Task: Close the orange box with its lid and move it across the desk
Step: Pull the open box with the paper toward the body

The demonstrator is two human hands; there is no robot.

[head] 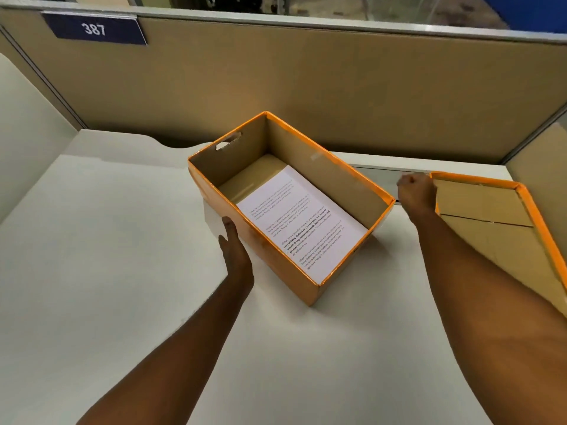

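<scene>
Lid (491,216) in right grip (415,191)

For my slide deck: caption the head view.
Left hand steadies the open orange box holding a printed sheet; right hand grips its upturned lid.

Box (270,256): you see bright orange outside and along the rim, plain brown cardboard inside.
Lid (497,222): orange rim, brown underside facing you.
Paper (302,222): white with black printed lines, some bold.
Desk (92,240): off-white.
Partition (306,81): tan.
Sign (95,29): navy, white "387".
</scene>
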